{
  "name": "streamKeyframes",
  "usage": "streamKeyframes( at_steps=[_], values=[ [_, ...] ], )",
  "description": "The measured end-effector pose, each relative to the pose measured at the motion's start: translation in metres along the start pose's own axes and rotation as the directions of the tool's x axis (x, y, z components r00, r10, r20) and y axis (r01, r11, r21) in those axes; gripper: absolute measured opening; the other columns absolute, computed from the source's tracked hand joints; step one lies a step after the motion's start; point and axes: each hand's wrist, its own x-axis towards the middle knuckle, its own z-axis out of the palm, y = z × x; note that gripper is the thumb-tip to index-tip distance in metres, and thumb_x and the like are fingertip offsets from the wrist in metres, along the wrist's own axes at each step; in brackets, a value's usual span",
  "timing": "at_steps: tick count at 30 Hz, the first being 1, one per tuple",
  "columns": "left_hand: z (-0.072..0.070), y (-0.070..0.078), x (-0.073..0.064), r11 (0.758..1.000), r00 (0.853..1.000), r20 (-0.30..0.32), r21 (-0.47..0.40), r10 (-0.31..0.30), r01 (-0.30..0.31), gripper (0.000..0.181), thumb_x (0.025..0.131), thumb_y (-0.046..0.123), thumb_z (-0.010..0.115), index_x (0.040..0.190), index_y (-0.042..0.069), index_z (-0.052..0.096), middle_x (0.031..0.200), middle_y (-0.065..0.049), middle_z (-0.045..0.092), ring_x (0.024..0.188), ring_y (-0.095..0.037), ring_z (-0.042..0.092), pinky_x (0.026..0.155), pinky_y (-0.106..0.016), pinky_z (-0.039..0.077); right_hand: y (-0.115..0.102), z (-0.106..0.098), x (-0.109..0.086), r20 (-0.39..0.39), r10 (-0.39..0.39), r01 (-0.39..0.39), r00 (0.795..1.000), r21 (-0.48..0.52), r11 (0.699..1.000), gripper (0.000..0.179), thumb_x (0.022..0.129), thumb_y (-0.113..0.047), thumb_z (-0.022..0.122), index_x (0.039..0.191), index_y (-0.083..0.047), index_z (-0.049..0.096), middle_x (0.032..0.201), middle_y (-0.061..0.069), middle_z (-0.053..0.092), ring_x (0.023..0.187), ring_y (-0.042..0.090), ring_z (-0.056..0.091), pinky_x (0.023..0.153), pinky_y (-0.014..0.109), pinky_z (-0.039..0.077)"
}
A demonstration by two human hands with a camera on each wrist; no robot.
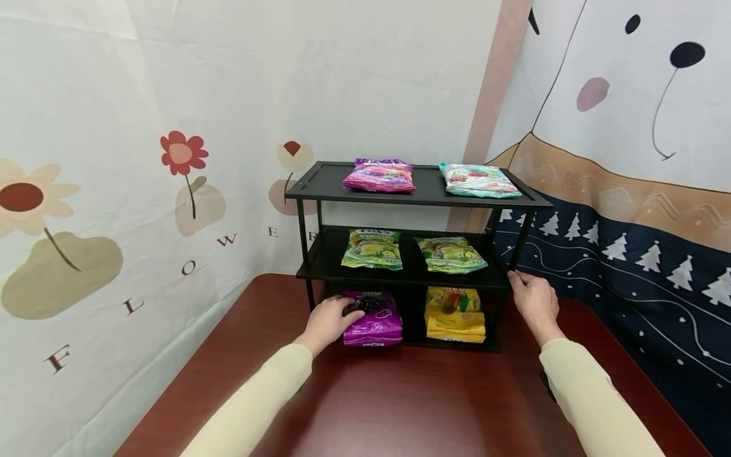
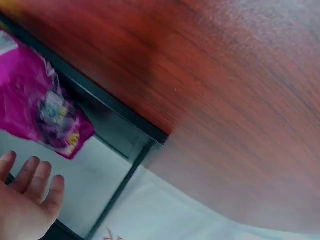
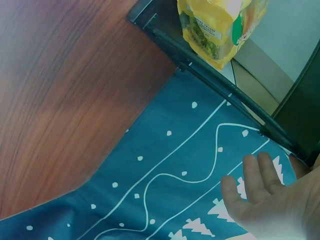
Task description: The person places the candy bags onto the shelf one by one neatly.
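Observation:
My left hand point(image 1: 328, 320) is at the left of a purple snack bag point(image 1: 374, 327) on the bottom tier of a black three-tier shelf rack point(image 1: 400, 279). Its thumb overlaps the bag in the head view. In the left wrist view, the fingers point(image 2: 37, 180) lie loosely extended beside the bag, with a visible gap. My right hand point(image 1: 535, 301) touches the right front corner of the middle tier. Seen from the right wrist, several of its fingers point(image 3: 252, 175) are extended below the rack's edge; its thumb is not clearly visible.
A yellow mango bag point(image 1: 455, 315) shares the bottom tier. Two green bags, one left point(image 1: 373, 249) and one right point(image 1: 451, 254), lie on the middle tier. Pink point(image 1: 379, 176) and teal point(image 1: 478, 181) bags lie on top. The wooden table point(image 1: 394, 400) meets hanging cloths behind.

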Motion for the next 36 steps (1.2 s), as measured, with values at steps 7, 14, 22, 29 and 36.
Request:
streamKeyframes(
  at_steps=[7,14,22,29,36],
  values=[
    [0.006,0.010,-0.011,0.962,0.983,0.073,0.205,0.170,-0.181,0.066,0.088,0.064,0.062,0.128,0.013,0.068,0.131,-0.013,0.061,0.121,-0.034,0.056,0.099,-0.054,0.044,-0.001,-0.001,-0.001,-0.008,0.002,-0.002,1.000,0.008,1.000,0.052,0.106,-0.043,0.041,0.141,-0.008,0.056,0.141,0.022,0.051,0.122,0.048,0.048,0.097,0.063,0.037],
    [0.009,0.010,-0.013,0.911,0.957,0.080,0.294,0.279,-0.290,0.043,0.090,0.051,0.068,0.120,0.021,0.073,0.126,-0.008,0.065,0.119,-0.032,0.059,0.097,-0.050,0.047,-0.002,-0.001,-0.001,-0.011,-0.002,0.002,1.000,0.008,1.000,0.051,0.106,-0.041,0.041,0.141,-0.006,0.056,0.141,0.023,0.051,0.120,0.047,0.050,0.097,0.062,0.038],
    [0.010,0.012,-0.008,0.867,0.918,0.074,0.307,0.389,-0.392,0.028,0.094,0.036,0.068,0.115,0.019,0.076,0.119,-0.007,0.067,0.107,-0.026,0.064,0.086,-0.041,0.053,-0.002,-0.002,-0.001,-0.005,0.010,-0.010,1.000,0.007,1.000,0.052,0.106,-0.044,0.040,0.140,-0.008,0.057,0.141,0.022,0.051,0.122,0.048,0.049,0.096,0.062,0.038],
    [0.015,0.007,-0.001,0.892,0.952,0.076,0.332,0.298,-0.305,0.026,0.094,0.031,0.070,0.116,0.018,0.075,0.114,-0.005,0.069,0.102,-0.023,0.065,0.082,-0.039,0.055,0.000,0.000,-0.001,0.000,0.027,-0.027,1.000,0.007,1.000,0.053,0.105,-0.046,0.039,0.141,-0.010,0.056,0.142,0.022,0.051,0.124,0.048,0.047,0.097,0.062,0.038],
    [0.019,0.014,0.003,0.911,0.976,0.101,0.353,0.192,-0.216,0.021,0.095,0.029,0.068,0.111,0.018,0.077,0.106,-0.005,0.070,0.094,-0.023,0.067,0.074,-0.040,0.056,0.000,0.001,-0.001,0.005,0.019,-0.019,1.000,0.011,1.000,0.054,0.106,-0.045,0.039,0.142,-0.008,0.055,0.143,0.022,0.050,0.123,0.048,0.048,0.097,0.062,0.038]
  ],
)
